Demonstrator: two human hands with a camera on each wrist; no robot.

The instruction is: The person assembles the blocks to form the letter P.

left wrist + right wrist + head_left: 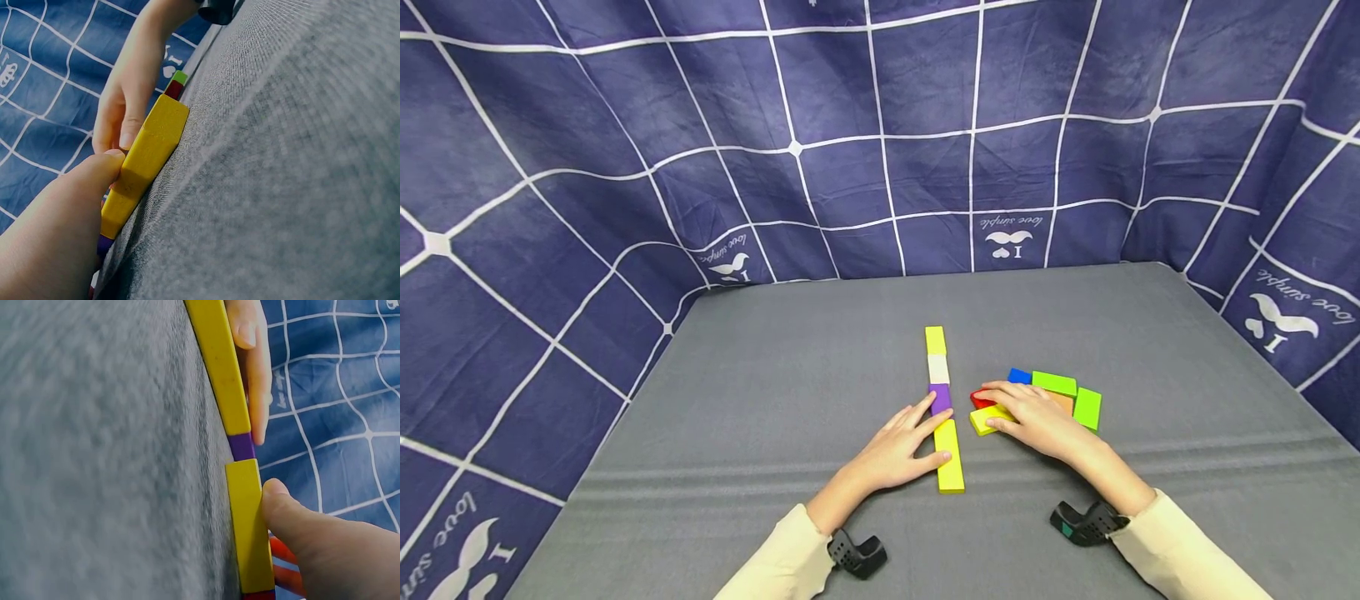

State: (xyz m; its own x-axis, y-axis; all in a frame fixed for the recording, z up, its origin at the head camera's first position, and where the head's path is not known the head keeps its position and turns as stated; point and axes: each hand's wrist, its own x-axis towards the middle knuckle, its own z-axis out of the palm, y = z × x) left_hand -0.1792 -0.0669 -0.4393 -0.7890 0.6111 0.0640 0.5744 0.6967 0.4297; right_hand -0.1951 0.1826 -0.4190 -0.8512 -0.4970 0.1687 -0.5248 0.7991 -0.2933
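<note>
- Grey cloth (760, 400) covers the work surface; a navy curtain (835, 183) with white grid lines stands at the far side.
- On it I see one row of blocks running near to far: long yellow block (951, 471), purple block (939, 396), white block (937, 369), far yellow block (935, 340).
- My left hand (891, 454) lies at the left of this row, fingers extended and spread. Its thumb touches the long yellow block; its fingertips reach the purple block. It has hold of nothing.
- My right hand (1037, 419) arches over a loose group right of the row. Its thumb touches the short yellow block (984, 422); I cannot tell whether the fingers pinch it.
- The red block (978, 399) lies just beyond, partly under the fingers.
- Blue block (1019, 377), far green block (1054, 382), right green block (1087, 408) and orange block (1063, 402) complete the group.
</note>
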